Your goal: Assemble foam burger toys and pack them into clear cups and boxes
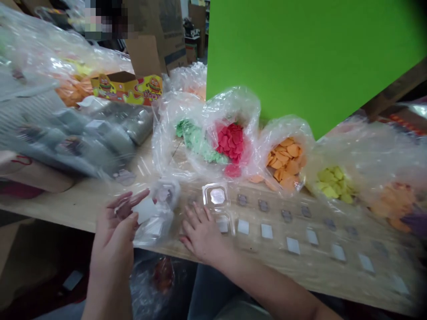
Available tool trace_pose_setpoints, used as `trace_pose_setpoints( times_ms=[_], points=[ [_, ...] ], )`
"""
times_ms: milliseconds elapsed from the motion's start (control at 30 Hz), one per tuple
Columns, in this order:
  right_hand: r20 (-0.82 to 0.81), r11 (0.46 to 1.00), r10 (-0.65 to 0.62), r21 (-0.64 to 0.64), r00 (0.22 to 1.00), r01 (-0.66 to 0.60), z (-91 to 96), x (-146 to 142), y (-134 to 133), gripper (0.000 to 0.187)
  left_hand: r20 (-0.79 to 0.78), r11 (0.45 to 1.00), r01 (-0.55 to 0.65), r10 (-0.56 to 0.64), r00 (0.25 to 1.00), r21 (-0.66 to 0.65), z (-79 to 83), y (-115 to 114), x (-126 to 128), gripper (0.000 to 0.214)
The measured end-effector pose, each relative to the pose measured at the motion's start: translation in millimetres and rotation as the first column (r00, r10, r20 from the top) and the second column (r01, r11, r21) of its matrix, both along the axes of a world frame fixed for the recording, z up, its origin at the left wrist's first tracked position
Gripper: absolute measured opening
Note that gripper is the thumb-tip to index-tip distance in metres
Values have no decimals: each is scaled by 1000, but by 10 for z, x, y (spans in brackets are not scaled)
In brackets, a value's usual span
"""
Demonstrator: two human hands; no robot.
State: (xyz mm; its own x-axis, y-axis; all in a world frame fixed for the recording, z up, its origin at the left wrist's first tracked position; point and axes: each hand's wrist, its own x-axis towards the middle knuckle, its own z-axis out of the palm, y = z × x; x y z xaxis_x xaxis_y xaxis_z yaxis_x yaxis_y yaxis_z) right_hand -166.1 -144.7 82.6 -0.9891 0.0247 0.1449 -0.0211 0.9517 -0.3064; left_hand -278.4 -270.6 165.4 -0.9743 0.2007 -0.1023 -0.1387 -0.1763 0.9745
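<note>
My left hand (pixel 115 224) is raised at the table's front edge, fingers loosely stretched beside a small white piece (pixel 144 210) and a clear plastic bag of small parts (pixel 159 212). My right hand (pixel 200 231) lies flat on the wooden table (pixel 80 200), fingers spread, touching an open clear plastic clamshell case (pixel 217 198). A row of further clear cases with white and grey inserts (pixel 293 244) runs to the right along the table.
Open plastic bags hold green pieces (pixel 195 140), red pieces (pixel 231 142), orange pieces (pixel 285 160) and yellow pieces (pixel 332 182). A yellow-red printed carton (pixel 128 89) and bagged grey packs (pixel 100 133) lie at left. A green board (pixel 307 58) stands behind.
</note>
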Motion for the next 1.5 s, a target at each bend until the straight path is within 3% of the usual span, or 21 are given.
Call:
trace_pose_setpoints(
  times_ms=[100, 267, 433, 567, 633, 667, 733, 800, 833, 900, 1000, 1067, 1133, 1200, 1267, 1333, 1400, 1500],
  points=[
    [18, 995, -100, -27, 995, 101, -39, -43, -28, 37, -10, 998, 22, -22, 1000, -60, -66, -78, 92, 33],
    [-54, 987, -144, -77, 988, 140, 34, 101, 140, 37, -52, 981, 22, -32, 998, -193, -80, -156, 224, 35],
    [-48, 955, -296, -49, 954, 294, 126, 392, 357, 40, -135, 892, 118, -195, 971, -437, -6, -144, 227, 45],
    [-218, 981, -159, -144, 963, 129, 287, 437, 226, 58, -69, 821, 274, -353, 933, -502, 85, -5, 346, 43],
    [-321, 979, -100, -202, 942, 35, 338, 409, 140, 47, -42, 817, 354, -416, 908, -455, 86, 46, 466, 42],
    [-354, 971, -107, -237, 929, 21, 345, 404, 122, 35, -87, 838, 310, -387, 918, -448, 57, 49, 523, 42],
    [-376, 944, -188, -325, 907, 61, 332, 432, 153, 15, -292, 867, 36, -207, 934, -498, -81, 2, 598, 51],
    [-365, 900, -302, -414, 881, 136, 308, 509, 252, 10, -512, 786, -279, -55, 857, -552, -313, -94, 594, 75],
    [-357, 876, -356, -449, 864, 176, 305, 552, 306, 10, -583, 730, -373, -42, 812, -572, -448, -148, 560, 87],
    [-360, 859, -396, -470, 845, 202, 329, 604, 372, 10, -628, 677, -403, -114, 769, -616, -703, -246, 436, 89],
    [-375, 909, -288, -396, 881, 128, 395, 497, 265, 12, -658, 643, -409, -200, 726, -648, -924, -385, 154, 55],
    [-374, 953, -154, -302, 915, 37, 392, 290, 57, 13, -684, 601, -462, -203, 701, -652, -944, -508, -47, 43],
    [-335, 984, 24, -160, 942, -81, 323, 28, -194, 13, -699, 544, -528, -160, 697, -652, -903, -661, -210, 46],
    [-217, 988, 151, -6, 964, -156, 209, -218, -411, 11, -702, 453, -583, -150, 696, -675, -840, -820, -311, 49],
    [-82, 985, 153, 97, 985, -145, 94, -390, -545, 9, -693, 365, -600, -227, 684, -711, -776, -952, -360, 43],
    [-12, 986, 101, 135, 995, -98, 16, -465, -590, 8, -636, 320, -550, -367, 679, -771, -711, -1040, -389, 31],
    [-6, 988, 83, 128, 997, -81, -13, -466, -578, 21, -577, 306, -489, -446, 684, -817, -637, -1090, -440, 24],
    [-55, 993, 87, 90, 995, -82, 16, -414, -532, 39, -542, 332, -432, -435, 719, -839, -474, -1143, -584, 19]
  ],
)
